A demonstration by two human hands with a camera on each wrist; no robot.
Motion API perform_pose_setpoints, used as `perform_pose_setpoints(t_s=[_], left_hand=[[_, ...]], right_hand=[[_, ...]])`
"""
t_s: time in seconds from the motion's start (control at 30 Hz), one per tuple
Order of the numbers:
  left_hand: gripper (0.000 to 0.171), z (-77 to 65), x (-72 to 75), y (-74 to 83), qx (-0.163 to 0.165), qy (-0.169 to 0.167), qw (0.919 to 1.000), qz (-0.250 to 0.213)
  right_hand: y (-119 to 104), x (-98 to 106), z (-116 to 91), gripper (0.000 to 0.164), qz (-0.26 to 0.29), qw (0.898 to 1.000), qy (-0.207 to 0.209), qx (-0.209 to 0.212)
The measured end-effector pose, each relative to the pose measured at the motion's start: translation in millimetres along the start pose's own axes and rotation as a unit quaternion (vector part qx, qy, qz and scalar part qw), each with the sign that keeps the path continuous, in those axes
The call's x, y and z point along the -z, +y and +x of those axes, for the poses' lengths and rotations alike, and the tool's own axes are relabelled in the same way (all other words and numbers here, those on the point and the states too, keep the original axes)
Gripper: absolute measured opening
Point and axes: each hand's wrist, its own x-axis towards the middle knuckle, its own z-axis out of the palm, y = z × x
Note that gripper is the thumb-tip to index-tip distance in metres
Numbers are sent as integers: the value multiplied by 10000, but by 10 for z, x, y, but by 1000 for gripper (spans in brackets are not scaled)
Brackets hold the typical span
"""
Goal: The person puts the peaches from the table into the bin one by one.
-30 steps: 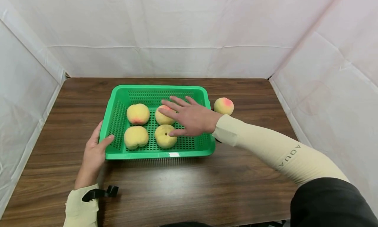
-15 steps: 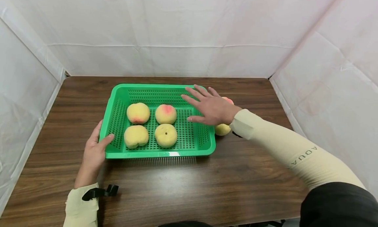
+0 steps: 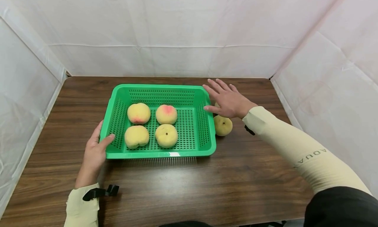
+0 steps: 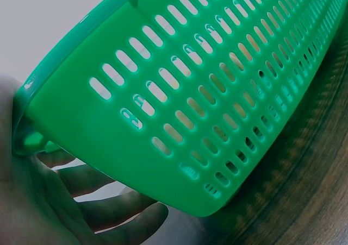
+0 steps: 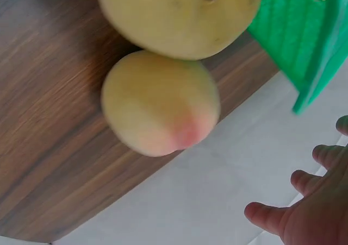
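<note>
A green plastic basket sits on the table with several yellow peaches inside, one showing a pink blush. At its left end my left hand grips the rim, thumb inside and fingers outside against the wall. My right hand hovers with spread fingers above the basket's right end, holding nothing. Under it, outside the basket, lies a peach with its stem pit showing. A second, blushed peach touches that one in the right wrist view; in the head view my hand hides most of it.
The dark wood-grain table ends in front near my body. White sheeting stands as walls behind it and on both sides. A black strap is on my left wrist.
My right hand has moved right, from above the peaches in the basket to above those outside it. The left hand has kept its grip, and the basket has stayed in place.
</note>
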Motion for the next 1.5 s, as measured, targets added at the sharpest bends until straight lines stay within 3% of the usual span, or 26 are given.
perform_pose_setpoints(t_s=[0.27, 0.57, 0.87, 1.23, 1.5], left_hand=[[60, 6, 7, -15, -31, -7, 10000, 65], [59, 3, 5, -24, 3, -29, 10000, -37], [59, 4, 0, -43, -115, -74, 9993, -336], [60, 10, 8, -50, -104, -12, 9998, -140], [60, 8, -1, -41, -2, -40, 9997, -247]], right_hand=[[239, -67, -41, 83, 213, 9975, -258, -621], [393, -166, -67, 85, 353, 9945, -380, -915], [461, -257, -33, 82, 869, 9890, -466, -1103], [522, -475, 10, 77, 1363, 9812, -698, -1177], [531, -570, 29, 72, 1688, 9766, -795, -1071]])
